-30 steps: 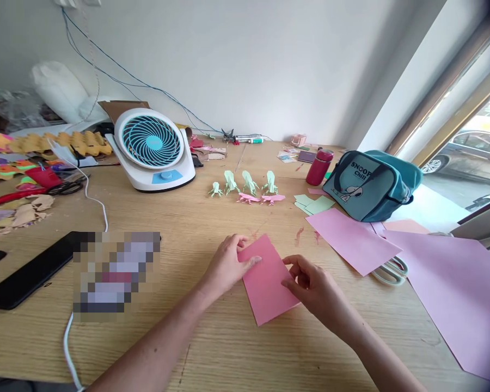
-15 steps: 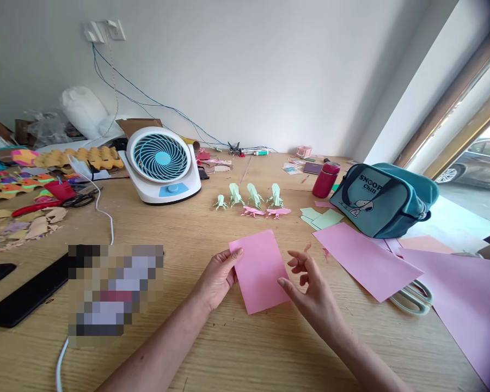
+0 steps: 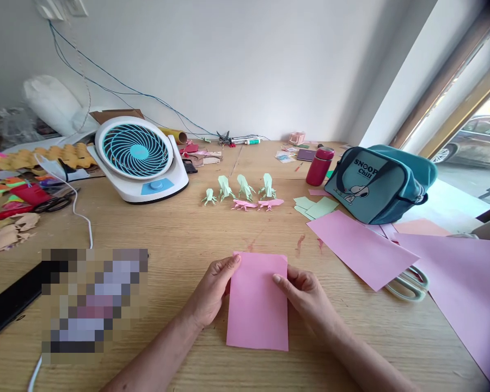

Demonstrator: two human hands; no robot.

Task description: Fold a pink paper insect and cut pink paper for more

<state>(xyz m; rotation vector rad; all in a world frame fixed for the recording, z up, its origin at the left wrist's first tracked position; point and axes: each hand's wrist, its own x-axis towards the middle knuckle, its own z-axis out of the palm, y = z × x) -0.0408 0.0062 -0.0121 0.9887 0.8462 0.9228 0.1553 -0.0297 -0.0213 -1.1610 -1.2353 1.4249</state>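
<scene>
A pink paper sheet (image 3: 258, 305) is held upright between both hands above the wooden table. My left hand (image 3: 214, 288) pinches its upper left edge, thumb on the front. On the right edge, my right hand (image 3: 306, 291) grips the sheet with its thumb in front and the fingers partly hidden behind. Beyond the sheet stand several folded pale green paper figures (image 3: 245, 187), and in front of them lie two folded pink figures (image 3: 270, 203).
A white fan (image 3: 136, 152) stands at the back left, a red bottle (image 3: 319, 166) and a teal bag (image 3: 375, 182) at the back right. Pink paper (image 3: 363, 247) partly covers scissors (image 3: 408, 286) on the right. A blurred patch (image 3: 93, 299) and a black object (image 3: 16, 302) lie left.
My right hand has closed on the sheet's right edge. The sheet has turned straighter and sits slightly lower in view. The camera view has shifted.
</scene>
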